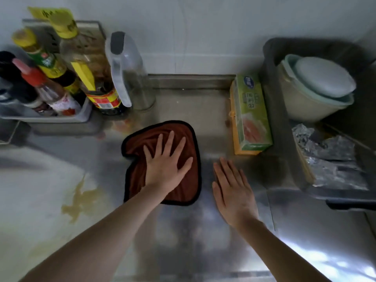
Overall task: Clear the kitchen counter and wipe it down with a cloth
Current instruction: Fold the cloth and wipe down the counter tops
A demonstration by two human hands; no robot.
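Note:
A brown cloth (189,186) with a black border lies flat on the steel counter (203,110) in the middle of the view. My left hand (166,165) presses on the cloth with its fingers spread and straight. Just right of the cloth, my right hand (232,190) lies flat on the bare counter, fingers straight and together, not touching the cloth.
Sauce and oil bottles (50,78) stand in a tray at the back left, beside a clear jug (128,72). A green box (252,112) lies at the right, next to a dark bin holding a bowl (317,88). A yellowish spill (81,196) marks the left surface.

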